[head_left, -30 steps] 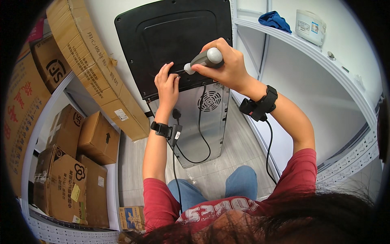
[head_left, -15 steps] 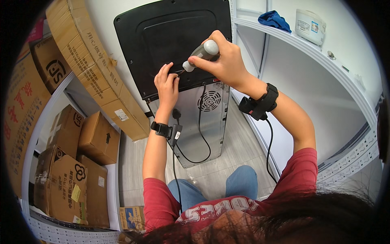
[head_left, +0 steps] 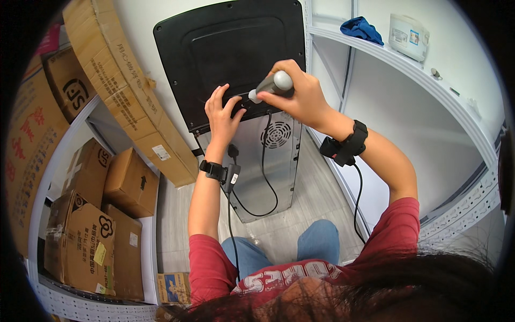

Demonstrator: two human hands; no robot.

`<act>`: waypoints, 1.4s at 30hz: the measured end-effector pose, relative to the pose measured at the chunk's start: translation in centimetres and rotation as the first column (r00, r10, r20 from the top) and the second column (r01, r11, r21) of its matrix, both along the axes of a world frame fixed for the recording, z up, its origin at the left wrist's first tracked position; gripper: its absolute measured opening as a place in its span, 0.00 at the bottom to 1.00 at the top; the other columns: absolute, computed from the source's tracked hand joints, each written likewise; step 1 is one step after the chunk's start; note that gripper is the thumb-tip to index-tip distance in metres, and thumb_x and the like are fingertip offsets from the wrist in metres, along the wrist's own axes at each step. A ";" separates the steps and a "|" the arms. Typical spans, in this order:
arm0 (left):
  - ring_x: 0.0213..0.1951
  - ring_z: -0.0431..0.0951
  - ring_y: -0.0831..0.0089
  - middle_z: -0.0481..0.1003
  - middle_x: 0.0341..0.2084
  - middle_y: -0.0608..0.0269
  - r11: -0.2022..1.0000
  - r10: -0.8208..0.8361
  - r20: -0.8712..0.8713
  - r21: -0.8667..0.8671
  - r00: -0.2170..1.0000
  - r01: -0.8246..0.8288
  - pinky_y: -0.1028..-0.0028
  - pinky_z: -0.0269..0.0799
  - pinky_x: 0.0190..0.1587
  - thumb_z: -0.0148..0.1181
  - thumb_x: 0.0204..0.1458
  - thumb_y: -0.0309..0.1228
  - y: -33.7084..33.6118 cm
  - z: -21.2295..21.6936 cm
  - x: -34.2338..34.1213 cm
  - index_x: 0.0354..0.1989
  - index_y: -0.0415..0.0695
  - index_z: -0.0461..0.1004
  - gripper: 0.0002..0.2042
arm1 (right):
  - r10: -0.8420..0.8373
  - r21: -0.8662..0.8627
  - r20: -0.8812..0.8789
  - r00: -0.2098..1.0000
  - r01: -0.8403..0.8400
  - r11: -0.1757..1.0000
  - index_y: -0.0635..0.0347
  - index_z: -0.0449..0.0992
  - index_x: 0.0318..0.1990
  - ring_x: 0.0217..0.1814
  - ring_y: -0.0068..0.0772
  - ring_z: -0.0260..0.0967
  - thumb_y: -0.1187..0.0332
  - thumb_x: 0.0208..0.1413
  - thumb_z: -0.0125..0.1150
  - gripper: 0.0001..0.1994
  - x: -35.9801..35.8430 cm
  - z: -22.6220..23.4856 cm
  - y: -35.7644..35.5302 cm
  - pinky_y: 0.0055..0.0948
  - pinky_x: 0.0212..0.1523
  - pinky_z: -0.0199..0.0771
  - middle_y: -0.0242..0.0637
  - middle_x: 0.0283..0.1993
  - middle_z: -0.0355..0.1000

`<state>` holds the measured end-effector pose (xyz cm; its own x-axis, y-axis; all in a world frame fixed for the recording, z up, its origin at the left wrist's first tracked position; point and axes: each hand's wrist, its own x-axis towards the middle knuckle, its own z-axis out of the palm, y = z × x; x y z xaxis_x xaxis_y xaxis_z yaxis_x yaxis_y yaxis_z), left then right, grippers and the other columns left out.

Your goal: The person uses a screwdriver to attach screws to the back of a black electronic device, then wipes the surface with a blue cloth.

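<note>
A screwdriver with a grey handle and a pale, rounded butt is gripped in my right hand. It points down and left toward the lower part of a black back panel on a tall appliance, just above its metal casing. My left hand rests against that panel near the tool's tip, with fingers spread and the thumb apart from the forefinger. Where the tip meets the panel is too small to make out. From the panel's lower edge a black power cord hangs in a loop.
A tall cardboard carton leans at the wall on the left. Beside it, a shelf holds several boxes. At right stands a white shelf unit with a blue cloth and a white tub on top.
My right hand has come lower and slightly right with the screwdriver. The thumb and forefinger of my left hand, close together at the shaft before, are now apart.
</note>
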<state>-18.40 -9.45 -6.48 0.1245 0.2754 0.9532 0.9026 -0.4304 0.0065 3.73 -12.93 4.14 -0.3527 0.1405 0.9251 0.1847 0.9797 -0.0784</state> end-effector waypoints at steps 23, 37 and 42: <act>0.63 0.54 0.56 0.58 0.59 0.58 0.998 0.023 0.015 -0.057 1.000 -0.022 0.58 0.49 0.61 0.68 0.35 0.30 -0.5 0.0 0.6 0.41 0.50 0.73 0.20 | -0.005 0.167 0.111 0.994 -0.013 0.986 0.60 0.67 0.36 0.25 0.39 0.70 0.61 0.42 0.71 0.20 0.6 -3.0 0.6 0.29 0.24 0.72 0.38 0.29 0.69; 0.32 0.75 0.61 0.74 0.28 0.59 0.928 -0.341 0.299 -0.043 0.891 0.369 0.69 0.70 0.34 0.64 0.36 0.24 -1.9 1.6 4.0 0.33 0.39 0.73 0.13 | -0.039 0.146 0.104 0.994 0.023 0.989 0.62 0.68 0.40 0.25 0.37 0.71 0.66 0.44 0.68 0.18 -1.5 -1.1 -1.5 0.29 0.24 0.72 0.42 0.37 0.69; 0.31 0.75 0.64 0.74 0.28 0.60 0.864 -0.377 0.275 -0.239 0.884 0.443 0.70 0.70 0.34 0.66 0.37 0.26 -3.6 3.3 3.2 0.34 0.39 0.73 0.14 | -0.126 0.489 0.389 0.913 -0.088 0.868 0.55 0.69 0.52 0.28 0.34 0.72 0.72 0.44 0.65 0.24 -0.2 0.6 -0.9 0.25 0.25 0.72 0.38 0.42 0.70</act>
